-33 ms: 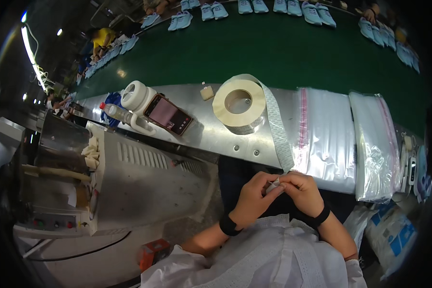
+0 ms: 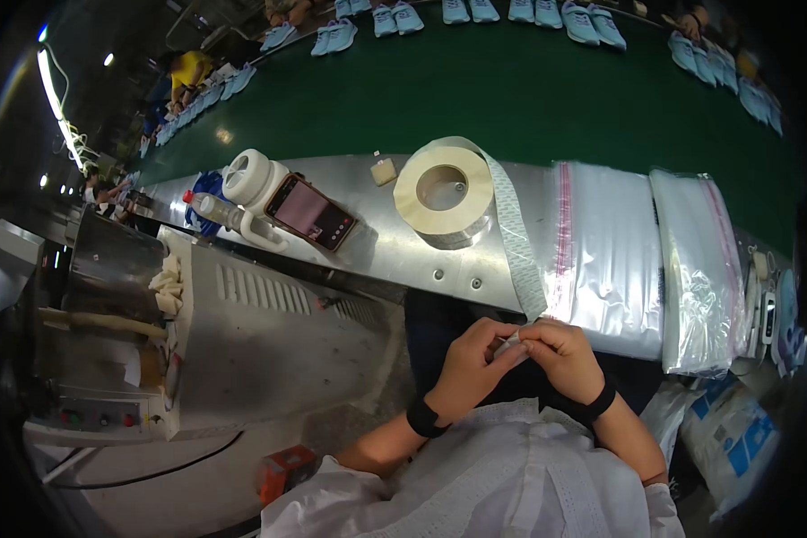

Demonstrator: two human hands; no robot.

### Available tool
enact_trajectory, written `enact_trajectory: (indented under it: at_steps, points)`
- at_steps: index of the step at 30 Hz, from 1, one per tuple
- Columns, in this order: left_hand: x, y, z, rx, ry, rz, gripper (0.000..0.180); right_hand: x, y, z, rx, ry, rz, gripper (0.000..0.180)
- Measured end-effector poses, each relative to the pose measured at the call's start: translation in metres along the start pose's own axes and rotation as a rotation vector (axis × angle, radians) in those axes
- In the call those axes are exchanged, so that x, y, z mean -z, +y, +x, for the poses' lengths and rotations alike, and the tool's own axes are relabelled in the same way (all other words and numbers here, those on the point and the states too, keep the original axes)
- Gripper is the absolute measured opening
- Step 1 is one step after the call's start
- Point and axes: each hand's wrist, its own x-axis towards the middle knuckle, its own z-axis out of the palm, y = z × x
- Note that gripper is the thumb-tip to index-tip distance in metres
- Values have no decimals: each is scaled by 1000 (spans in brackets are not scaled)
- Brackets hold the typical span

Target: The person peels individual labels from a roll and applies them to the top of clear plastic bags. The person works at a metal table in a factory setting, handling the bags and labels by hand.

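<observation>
A large roll of pale labels (image 2: 405, 204) stands on the metal table edge (image 2: 368, 269). From its far side a loose label strip (image 2: 514, 238) runs over the table and down to my hands. My left hand (image 2: 471, 363) is closed, with thumb and fingers pinching the white end of the strip. Close beside it, fingertips almost touching, my right hand (image 2: 567, 357) is closed on the same strip where it leaves the table edge. My fingers partly cover this end. To the right of the strip lies a stack of clear plastic bags (image 2: 611, 260) with a pink-marked edge.
A second bag stack (image 2: 698, 269) lies farther right. Left of the roll are a phone (image 2: 309, 212), a white jug (image 2: 249, 179) and a small beige block (image 2: 384, 171). Pale blue shoes (image 2: 583, 22) line the far side of the green surface (image 2: 421, 90). A metal machine (image 2: 278, 332) stands left.
</observation>
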Motion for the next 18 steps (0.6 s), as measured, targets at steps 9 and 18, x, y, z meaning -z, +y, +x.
enact_trajectory:
  at_steps: [9,18]
  points:
    - [3,-4,10,-64,-47,-24,9,3,-9,-5,-6,73,-187,6]
    - [0,-4,5,49,-1,-293,9,-1,-12,-5,-159,91,-216,7]
